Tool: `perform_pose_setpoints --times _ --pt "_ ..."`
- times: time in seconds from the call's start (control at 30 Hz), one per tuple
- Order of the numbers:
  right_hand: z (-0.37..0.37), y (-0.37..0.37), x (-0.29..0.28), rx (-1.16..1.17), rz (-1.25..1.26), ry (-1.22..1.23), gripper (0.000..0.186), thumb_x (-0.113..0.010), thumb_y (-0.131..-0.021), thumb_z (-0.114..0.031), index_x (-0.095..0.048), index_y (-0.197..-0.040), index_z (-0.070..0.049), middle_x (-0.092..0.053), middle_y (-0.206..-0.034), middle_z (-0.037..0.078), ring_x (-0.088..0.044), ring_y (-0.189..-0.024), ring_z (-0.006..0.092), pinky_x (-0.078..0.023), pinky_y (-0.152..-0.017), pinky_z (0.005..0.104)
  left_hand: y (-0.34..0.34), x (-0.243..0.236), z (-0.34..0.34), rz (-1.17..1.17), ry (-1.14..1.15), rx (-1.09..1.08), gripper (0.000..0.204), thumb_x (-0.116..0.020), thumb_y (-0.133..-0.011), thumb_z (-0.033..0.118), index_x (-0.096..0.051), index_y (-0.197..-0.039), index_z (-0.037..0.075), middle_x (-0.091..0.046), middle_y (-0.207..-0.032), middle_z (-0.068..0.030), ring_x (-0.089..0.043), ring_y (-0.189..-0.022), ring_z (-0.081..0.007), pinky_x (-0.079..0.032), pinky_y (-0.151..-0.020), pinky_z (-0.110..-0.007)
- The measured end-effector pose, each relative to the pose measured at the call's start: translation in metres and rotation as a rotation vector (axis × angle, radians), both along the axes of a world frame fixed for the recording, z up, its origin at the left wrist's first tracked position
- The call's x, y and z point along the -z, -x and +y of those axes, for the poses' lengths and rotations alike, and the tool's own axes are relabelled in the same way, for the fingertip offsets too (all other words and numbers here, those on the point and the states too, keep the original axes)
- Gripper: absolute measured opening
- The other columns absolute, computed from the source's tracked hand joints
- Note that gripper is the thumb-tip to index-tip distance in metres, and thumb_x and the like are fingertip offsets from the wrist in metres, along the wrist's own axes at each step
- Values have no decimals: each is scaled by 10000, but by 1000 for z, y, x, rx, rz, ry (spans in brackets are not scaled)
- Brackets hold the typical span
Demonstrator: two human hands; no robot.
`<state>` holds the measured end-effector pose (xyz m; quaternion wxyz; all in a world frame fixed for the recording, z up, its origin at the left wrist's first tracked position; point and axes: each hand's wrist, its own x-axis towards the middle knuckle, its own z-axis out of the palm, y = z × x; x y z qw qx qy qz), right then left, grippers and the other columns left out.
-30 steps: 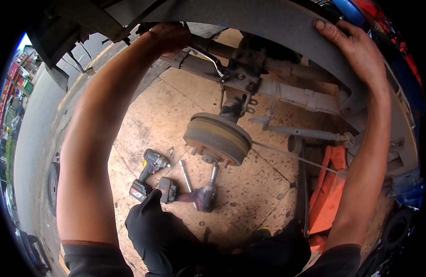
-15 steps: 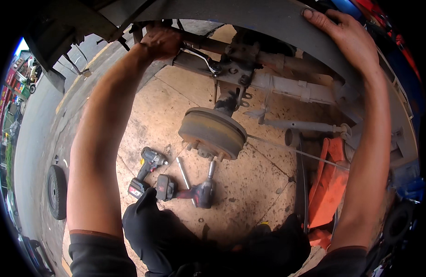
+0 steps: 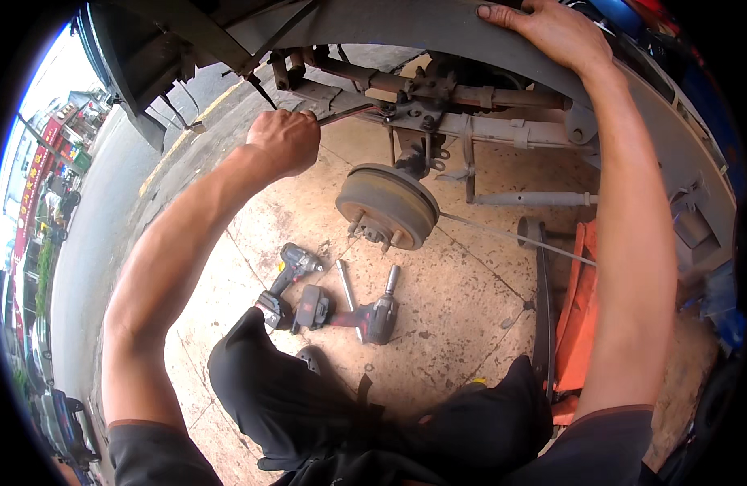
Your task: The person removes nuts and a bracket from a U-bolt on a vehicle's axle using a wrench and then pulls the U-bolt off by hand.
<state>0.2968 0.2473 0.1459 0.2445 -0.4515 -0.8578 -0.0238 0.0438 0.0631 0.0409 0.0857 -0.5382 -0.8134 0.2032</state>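
My left hand is closed round the handle end of a long wrench. The wrench's head sits at a bolt on the dark axle clamp plate, above the grey leaf spring. At the top right, my right hand grips the dark body panel; its thumb lies along the face and the other fingers are partly out of sight. Below the spring, between my arms, a rusty brake drum hangs with its studs facing me.
Two cordless impact wrenches, one smaller and one larger with a socket, lie on the tiled floor with a metal bar. An orange jack stands at the right. A road runs along the left.
My left hand has come nearer and lower, swinging the wrench handle toward me. My right hand stays on the panel. The view has shifted.
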Motion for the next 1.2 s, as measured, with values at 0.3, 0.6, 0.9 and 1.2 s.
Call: perform_pose_setpoints --times 0.3,0.6,0.9,1.2 --pt "-6 9 0 -44 18 16 745 -566 -773 -732 -730 -1002 -43 -692 -1073 192 -642 -1061 337 -488 -906 427 27 -22 -28 -1183 -27 -207 201 -561 -870 175 -562 -770 1 -471 -558 -71 -454 -460 -153 -381 -434 -319" --pt "67 19 35 -94 24 -88 1094 -500 -659 -904 -616 -1262 1 -694 -1043 230 -687 -995 324 -505 -907 410 -133 22 5 -2025 -1015 -897 170 -484 -916 146 -466 -757 90 -383 -569 -16 -305 -434 -116 -233 -398 -293" --pt "-41 -16 83 -539 509 -572 309 -725 -863 -240 -638 -1049 -8 -653 -989 127 -620 -897 287 -486 -814 375 -174 87 99 -2005 -1424 -443 348 -500 -956 212 -462 -1101 -102 -606 -1032 -307 -596 -981 -376 -438 -891 -426" --pt "-91 26 185 -282 1036 455 261 -512 -1021 -231 -508 -1158 -10 -567 -1049 77 -576 -875 143 -462 -761 251 -103 58 62 -2168 -397 -142 339 -482 -1019 357 -587 -997 35 -493 -609 0 -417 -463 -85 -305 -392 -251"
